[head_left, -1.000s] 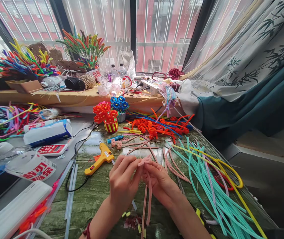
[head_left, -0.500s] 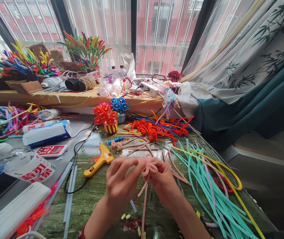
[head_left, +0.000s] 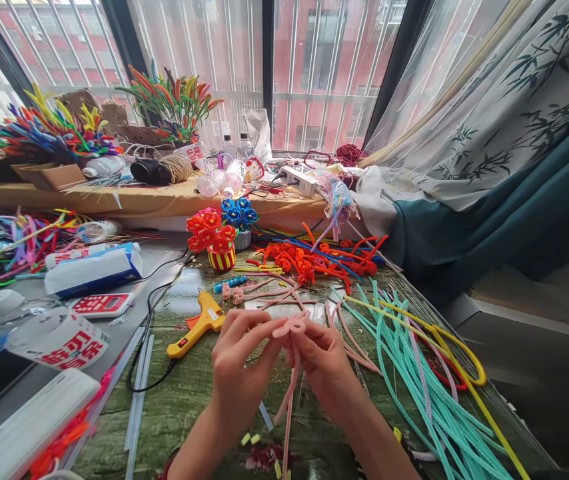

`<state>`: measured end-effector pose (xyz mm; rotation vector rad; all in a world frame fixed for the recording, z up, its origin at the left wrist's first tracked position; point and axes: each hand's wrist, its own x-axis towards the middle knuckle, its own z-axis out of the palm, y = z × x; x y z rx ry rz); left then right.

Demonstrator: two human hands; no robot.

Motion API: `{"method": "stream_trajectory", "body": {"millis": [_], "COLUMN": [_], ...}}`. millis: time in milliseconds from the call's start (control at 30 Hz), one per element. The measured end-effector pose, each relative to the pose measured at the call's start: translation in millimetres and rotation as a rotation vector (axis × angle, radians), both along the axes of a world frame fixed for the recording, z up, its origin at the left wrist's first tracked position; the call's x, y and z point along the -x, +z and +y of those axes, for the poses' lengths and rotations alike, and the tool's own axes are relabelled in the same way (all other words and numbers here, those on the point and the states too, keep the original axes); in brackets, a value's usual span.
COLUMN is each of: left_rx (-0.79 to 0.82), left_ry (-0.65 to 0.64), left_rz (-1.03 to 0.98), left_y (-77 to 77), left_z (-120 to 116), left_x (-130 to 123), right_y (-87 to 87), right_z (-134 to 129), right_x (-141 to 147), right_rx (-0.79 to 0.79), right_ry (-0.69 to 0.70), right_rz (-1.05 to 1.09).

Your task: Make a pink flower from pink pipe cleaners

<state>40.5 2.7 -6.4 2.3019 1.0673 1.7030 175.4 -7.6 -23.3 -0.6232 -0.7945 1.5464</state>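
Note:
A pink pipe-cleaner flower (head_left: 292,326) is pinched between both hands above the green table, with two pink stems hanging below it. My left hand (head_left: 244,353) grips its left side between thumb and fingers. On its right side, my right hand (head_left: 327,357) has its fingertips closed round the petals and the base. The flower is seen nearly edge-on, and fingers cover part of it. More pink pipe cleaners (head_left: 352,340) lie just beyond and to the right of the hands.
A yellow glue gun (head_left: 197,325) with a black cord lies left of the hands. Turquoise pipe cleaners (head_left: 414,373) spread at right. Red pieces (head_left: 294,260) and potted red flowers (head_left: 213,230) stand behind. Bottles, a calculator (head_left: 103,305) and a white box (head_left: 29,427) crowd the left.
The pink flower has tipped from facing the camera to nearly edge-on. Both hands have shifted their fingers slightly round it, and its short stem has swung lower.

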Motion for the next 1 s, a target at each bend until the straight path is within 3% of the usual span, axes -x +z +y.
{"method": "stream_trajectory", "body": {"millis": [167, 300, 733, 1000], "left_rx": [0.181, 0.229, 0.009, -0.127], "left_ry": [0.011, 0.005, 0.093, 0.204], "left_rz": [-0.157, -0.125, 0.131, 0.316], "left_y": [-5.0, -5.7, -5.4, -8.8], "left_z": [4.5, 6.8, 7.6, 6.6], "left_x": [0.6, 2.6, 3.1, 3.4], "right_y": [-4.6, -8.5, -8.4, -12.0], "right_z": [-1.1, 0.3, 2.4, 3.9], "right_x": [0.9, 0.7, -1.8, 2.9], "right_rx": [0.056, 0.073, 0.149, 0.026], "right_ry": [0.048, 0.090, 0.007, -0.206], "right_rz": [-0.019, -0.015, -0.122, -0.338]}}
